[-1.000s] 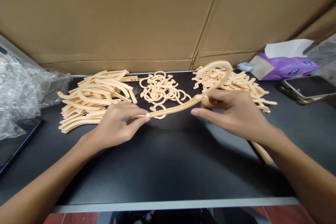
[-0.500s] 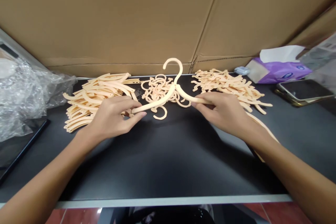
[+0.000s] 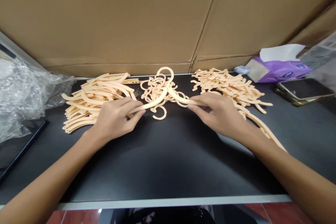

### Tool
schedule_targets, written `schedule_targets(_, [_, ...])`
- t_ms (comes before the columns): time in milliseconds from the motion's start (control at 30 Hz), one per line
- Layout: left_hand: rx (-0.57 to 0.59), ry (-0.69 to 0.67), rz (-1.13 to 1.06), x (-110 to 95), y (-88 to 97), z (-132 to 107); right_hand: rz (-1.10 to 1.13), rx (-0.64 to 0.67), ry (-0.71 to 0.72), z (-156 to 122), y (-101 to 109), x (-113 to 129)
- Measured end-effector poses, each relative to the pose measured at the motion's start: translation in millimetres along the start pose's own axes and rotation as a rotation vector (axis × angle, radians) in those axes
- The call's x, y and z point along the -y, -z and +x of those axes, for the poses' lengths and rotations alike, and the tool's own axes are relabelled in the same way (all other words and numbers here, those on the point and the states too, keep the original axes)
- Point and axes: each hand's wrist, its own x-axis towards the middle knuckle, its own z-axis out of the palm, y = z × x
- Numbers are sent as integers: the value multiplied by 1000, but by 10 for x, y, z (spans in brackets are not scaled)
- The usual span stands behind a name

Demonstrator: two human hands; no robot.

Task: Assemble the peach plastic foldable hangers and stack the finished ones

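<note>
A cream plastic clothes hanger (image 3: 168, 90), its hook pointing up, spans between my two hands above the black table. My left hand (image 3: 115, 117) is closed on the end of its left arm, thumb below and fingers on top. Around the right arm my right hand (image 3: 216, 110) is closed in the same way. Behind the hanger lies a small pile of loose hooks (image 3: 152, 92), with one hook (image 3: 163, 113) nearer me. A stack of curved hanger arms (image 3: 86, 103) sits beside my left hand. Another pile of hanger pieces (image 3: 225, 82) lies behind my right hand.
Under my right forearm, more hanger pieces (image 3: 265, 126) lie on the black tabletop (image 3: 168, 164). Clear plastic wrap (image 3: 23, 94) is at the left. At the back right stand a purple tissue pack (image 3: 286, 68) and a phone (image 3: 304, 88). Cardboard (image 3: 118, 17) walls off the back.
The hanger has come down and slightly to the left, its hook now in front of the pile of hooks. Both hands still grip its arms; my right hand has shifted a little left.
</note>
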Motion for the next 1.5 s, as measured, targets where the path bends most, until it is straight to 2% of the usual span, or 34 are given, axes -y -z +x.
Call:
schedule_targets(200, [43, -32, 7, -102, -31, -16, 50, 37, 70, -54, -97, 73])
schedule_targets(367, [88, -40, 5, -145, 2, 5, 42, 130, 66, -99, -140, 128])
schedule_targets(633, [118, -115, 55, -254, 29, 23, -128, 252, 75, -116, -58, 280])
schedule_targets(833, [103, -124, 90, -287, 7, 21, -231, 337, 8, -98, -50, 281])
schedule_targets(900, [89, -129, 95, -330, 30, 46, -243, 323, 8, -81, -38, 286])
schedule_targets(1000, [99, -115, 76, -493, 127, 50, -267, 213, 40, -101, 5, 364])
schedule_targets(1100, [229, -87, -26, -736, 288, -106, -217, 126, 96, -291, 59, 525])
schedule_targets(1200, [366, -45, -32, -932, 437, -441, -135, 164, 125, -667, 81, 679])
schedule_targets(1267, [444, -83, 38, -1000, 485, -681, -159, 232, 110, -923, 67, 740])
schedule_targets(1367, [478, -69, 109, -1041, 472, -916, -189, 294, 84, -1147, 23, 772])
schedule_targets(1500, [485, 32, 126, -1083, 405, -960, -253, 312, 31, -1170, -29, 782])
